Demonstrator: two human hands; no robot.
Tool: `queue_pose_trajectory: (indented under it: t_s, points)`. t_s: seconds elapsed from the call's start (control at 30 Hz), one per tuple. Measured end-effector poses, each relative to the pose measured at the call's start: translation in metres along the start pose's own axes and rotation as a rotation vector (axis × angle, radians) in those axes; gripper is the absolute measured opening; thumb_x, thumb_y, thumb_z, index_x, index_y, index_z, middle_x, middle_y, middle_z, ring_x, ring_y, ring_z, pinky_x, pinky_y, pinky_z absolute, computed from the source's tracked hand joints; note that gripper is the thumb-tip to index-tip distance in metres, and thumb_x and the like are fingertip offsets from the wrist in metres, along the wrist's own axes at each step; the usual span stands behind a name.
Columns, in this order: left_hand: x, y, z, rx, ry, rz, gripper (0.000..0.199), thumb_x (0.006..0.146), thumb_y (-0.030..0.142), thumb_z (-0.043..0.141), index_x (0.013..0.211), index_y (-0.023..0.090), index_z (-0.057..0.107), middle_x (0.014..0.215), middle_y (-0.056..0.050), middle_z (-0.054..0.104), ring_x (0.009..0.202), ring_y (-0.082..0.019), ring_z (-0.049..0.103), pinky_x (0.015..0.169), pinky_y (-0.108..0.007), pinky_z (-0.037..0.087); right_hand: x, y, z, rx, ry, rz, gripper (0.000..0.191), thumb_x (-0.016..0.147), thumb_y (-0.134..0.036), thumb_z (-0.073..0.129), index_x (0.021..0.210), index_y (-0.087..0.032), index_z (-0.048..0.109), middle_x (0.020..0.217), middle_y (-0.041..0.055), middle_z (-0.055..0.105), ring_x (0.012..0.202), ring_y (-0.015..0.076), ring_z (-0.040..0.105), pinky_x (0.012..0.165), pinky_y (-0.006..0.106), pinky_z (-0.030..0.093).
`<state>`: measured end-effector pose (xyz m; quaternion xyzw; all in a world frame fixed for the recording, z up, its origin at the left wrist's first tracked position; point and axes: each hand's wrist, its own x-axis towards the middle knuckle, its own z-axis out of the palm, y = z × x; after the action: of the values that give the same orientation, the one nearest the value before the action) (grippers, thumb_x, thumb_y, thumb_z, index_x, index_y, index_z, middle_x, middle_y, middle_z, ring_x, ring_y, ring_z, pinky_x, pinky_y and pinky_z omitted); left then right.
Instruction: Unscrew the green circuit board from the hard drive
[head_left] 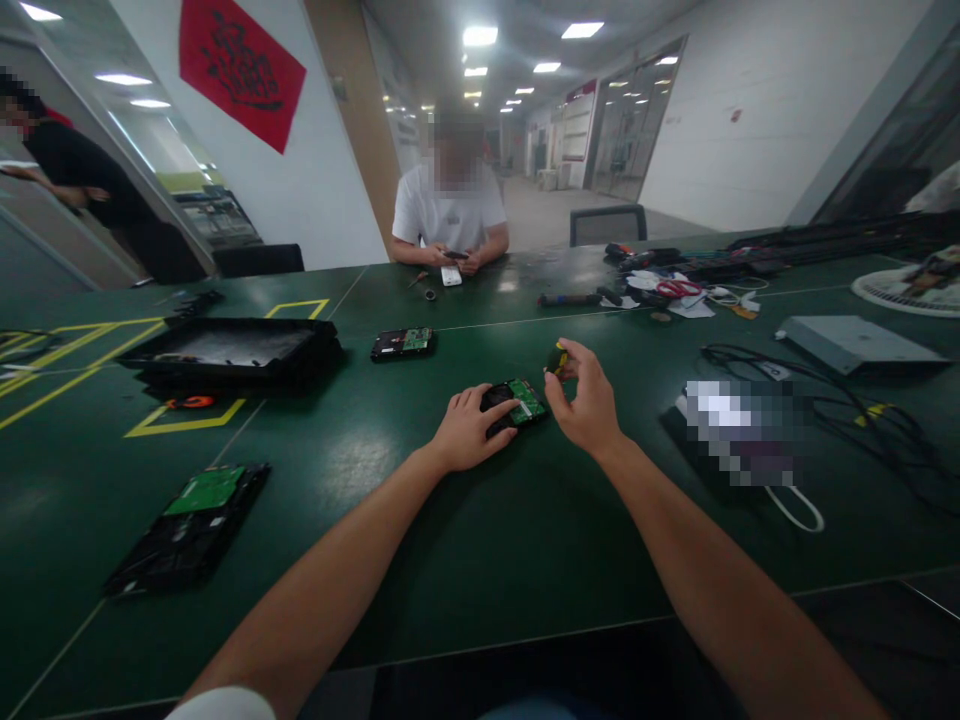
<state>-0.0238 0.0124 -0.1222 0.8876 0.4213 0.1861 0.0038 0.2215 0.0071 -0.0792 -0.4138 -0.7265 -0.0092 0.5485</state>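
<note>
A small hard drive (531, 397) with a green circuit board facing up lies flat on the green table. My left hand (466, 428) holds it down from the left, thumb along the near edge and index finger across the board. Just right of the drive, my right hand (589, 402) pinches a screwdriver with a yellow and black handle (556, 358) between thumb and fingers. Its shaft cannot be made out. Another drive (403, 343) lies farther back, and a larger black unit with a green board (191, 525) sits at the near left.
A black tray (232, 345) stands left, with an orange-handled tool (191, 402) before it. Cables (847, 410), a grey metal box (862, 343) and a partly blurred device (742, 430) occupy the right. Across the table sits a person (450, 215) holding a phone.
</note>
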Motion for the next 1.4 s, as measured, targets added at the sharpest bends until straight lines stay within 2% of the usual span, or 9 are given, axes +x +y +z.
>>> queue_pose_trajectory:
  t_s: [0.13,0.3,0.5,0.67,0.87,1.1,1.3,1.4]
  points:
    - [-0.0002,-0.0005,0.001,0.008,0.002,0.002,0.056,0.1,0.057,0.059,0.154,0.04,0.054,0.158,-0.014,0.039,0.143,-0.041,0.04,0.112,-0.059,0.037,-0.0016,0.0035,0.0032,0.046,0.01,0.037,0.056,0.099,-0.03,0.061,0.15,-0.028,0.039,0.133,0.013,0.063,0.091,0.0235,0.073,0.087,0.047,0.066]
    - [0.0,0.0004,0.0002,0.015,0.005,-0.001,0.056,0.101,0.057,0.058,0.154,0.04,0.054,0.157,-0.014,0.04,0.143,-0.04,0.04,0.112,-0.059,0.037,-0.0012,0.0019,0.0041,0.021,0.035,0.027,0.054,0.095,-0.034,0.068,0.144,-0.029,0.046,0.122,0.0103,0.064,0.087,0.0223,0.07,0.079,0.043,0.066]
    - [-0.0003,0.0012,-0.0021,0.012,-0.002,0.0,0.056,0.101,0.057,0.058,0.154,0.04,0.054,0.157,-0.015,0.039,0.142,-0.04,0.041,0.112,-0.059,0.038,0.0002,-0.0034,0.0003,0.086,0.03,0.05,0.054,0.096,-0.023,0.061,0.146,-0.028,0.043,0.126,0.0105,0.067,0.092,0.0217,0.075,0.088,0.044,0.065]
    - [-0.0003,0.0003,-0.0007,0.019,0.001,0.005,0.057,0.101,0.058,0.057,0.155,0.04,0.053,0.156,-0.015,0.039,0.143,-0.041,0.041,0.111,-0.059,0.038,0.0002,-0.0005,0.0011,0.03,0.07,0.02,0.053,0.092,-0.029,0.071,0.14,-0.028,0.049,0.121,0.0097,0.065,0.088,0.0222,0.071,0.079,0.043,0.066]
    - [-0.0003,-0.0006,0.0006,0.009,0.011,0.005,0.057,0.1,0.058,0.059,0.154,0.041,0.053,0.156,-0.014,0.04,0.143,-0.04,0.041,0.112,-0.059,0.038,0.0012,-0.0033,-0.0008,0.032,0.045,0.014,0.049,0.095,-0.026,0.064,0.142,-0.028,0.048,0.127,0.0105,0.066,0.091,0.0229,0.072,0.086,0.047,0.066]
    - [-0.0003,-0.0003,-0.0001,0.002,0.004,-0.002,0.058,0.1,0.058,0.059,0.155,0.041,0.053,0.157,-0.014,0.04,0.143,-0.041,0.04,0.113,-0.059,0.037,0.0021,-0.0038,-0.0015,0.015,0.045,-0.02,0.047,0.095,-0.029,0.068,0.139,-0.029,0.051,0.118,0.0082,0.062,0.087,0.0213,0.068,0.079,0.043,0.066]
    - [-0.0001,-0.0003,-0.0002,0.003,0.002,0.001,0.058,0.101,0.058,0.058,0.155,0.04,0.053,0.158,-0.014,0.04,0.143,-0.041,0.04,0.113,-0.06,0.037,0.0007,-0.0019,0.0004,0.044,0.031,0.018,0.052,0.097,-0.028,0.064,0.145,-0.028,0.045,0.13,0.0117,0.064,0.097,0.0235,0.071,0.088,0.047,0.065]
    - [-0.0001,-0.0002,-0.0002,-0.003,0.0,-0.006,0.058,0.1,0.058,0.059,0.155,0.041,0.053,0.157,-0.012,0.041,0.144,-0.04,0.04,0.113,-0.059,0.036,0.0004,-0.0016,0.0003,0.03,0.053,0.037,0.051,0.096,-0.032,0.068,0.142,-0.029,0.047,0.129,0.0104,0.064,0.093,0.0229,0.071,0.083,0.045,0.066]
